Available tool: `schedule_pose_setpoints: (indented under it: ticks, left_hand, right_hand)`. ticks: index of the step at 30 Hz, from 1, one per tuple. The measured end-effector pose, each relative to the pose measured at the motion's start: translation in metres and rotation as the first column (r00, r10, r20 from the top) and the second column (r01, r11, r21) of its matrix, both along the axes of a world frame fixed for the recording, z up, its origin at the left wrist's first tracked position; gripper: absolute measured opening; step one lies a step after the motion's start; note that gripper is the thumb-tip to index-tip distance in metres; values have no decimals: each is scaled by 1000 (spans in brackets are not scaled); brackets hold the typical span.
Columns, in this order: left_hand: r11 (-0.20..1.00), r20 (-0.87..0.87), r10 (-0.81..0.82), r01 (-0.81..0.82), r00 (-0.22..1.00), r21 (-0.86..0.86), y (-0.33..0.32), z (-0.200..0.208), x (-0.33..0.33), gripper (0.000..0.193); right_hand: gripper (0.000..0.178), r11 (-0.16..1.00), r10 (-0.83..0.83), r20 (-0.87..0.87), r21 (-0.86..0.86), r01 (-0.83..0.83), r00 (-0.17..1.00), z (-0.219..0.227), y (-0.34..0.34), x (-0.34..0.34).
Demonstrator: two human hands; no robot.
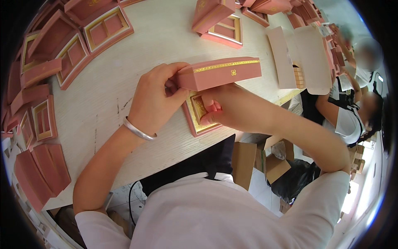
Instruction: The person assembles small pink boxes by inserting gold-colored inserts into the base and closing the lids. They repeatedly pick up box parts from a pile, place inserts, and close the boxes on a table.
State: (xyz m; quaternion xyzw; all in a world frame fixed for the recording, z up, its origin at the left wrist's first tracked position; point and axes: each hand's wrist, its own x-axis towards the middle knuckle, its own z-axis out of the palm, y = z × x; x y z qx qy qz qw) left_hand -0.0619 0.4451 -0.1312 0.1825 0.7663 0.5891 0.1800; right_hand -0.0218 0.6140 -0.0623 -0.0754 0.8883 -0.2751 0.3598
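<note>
In front of me on the table is a pink gift box with a gold-lined compartment tray (198, 111). Its pink lid (226, 74), with a gold patterned band and a small gold emblem, stands raised over the tray and hides part of it. My left hand (159, 89), with a silver bangle at the wrist, grips the lid's left end between thumb and fingers. My right hand (234, 108) reaches in under the lid, its thumb and fingertips curled together over the tray. What they pinch, if anything, is too small and hidden to make out.
Several open pink boxes (108, 29) line the table's far left and left edge. Another open box (226, 31) stands at the far side. A white carton (304, 58) holding tan blocks lies to the right. Co-workers (346, 116) sit at right; cardboard boxes (244, 159) stand below the table edge.
</note>
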Motion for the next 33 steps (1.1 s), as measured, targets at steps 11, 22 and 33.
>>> schedule_pose_setpoints:
  ticks: [11, 22, 33]
  left_hand:
    - [999, -106, 22, -19, 994, 29, 3, -7, -2, 35]
    - [997, 96, 4, -12, 995, 81, -4, 1, 1, 37]
    - [990, -287, -88, 115, 954, 78, -38, 52, 57, 49]
  right_hand:
    - [25, 987, 78, -112, 147, -61, 991, -2, 2, 14]
    - [17, 766, 41, -808, 404, 501, 588, 0, 228, 18]
    - [26, 352, -807, -16, -816, 459, 591, 36, 128, 59]
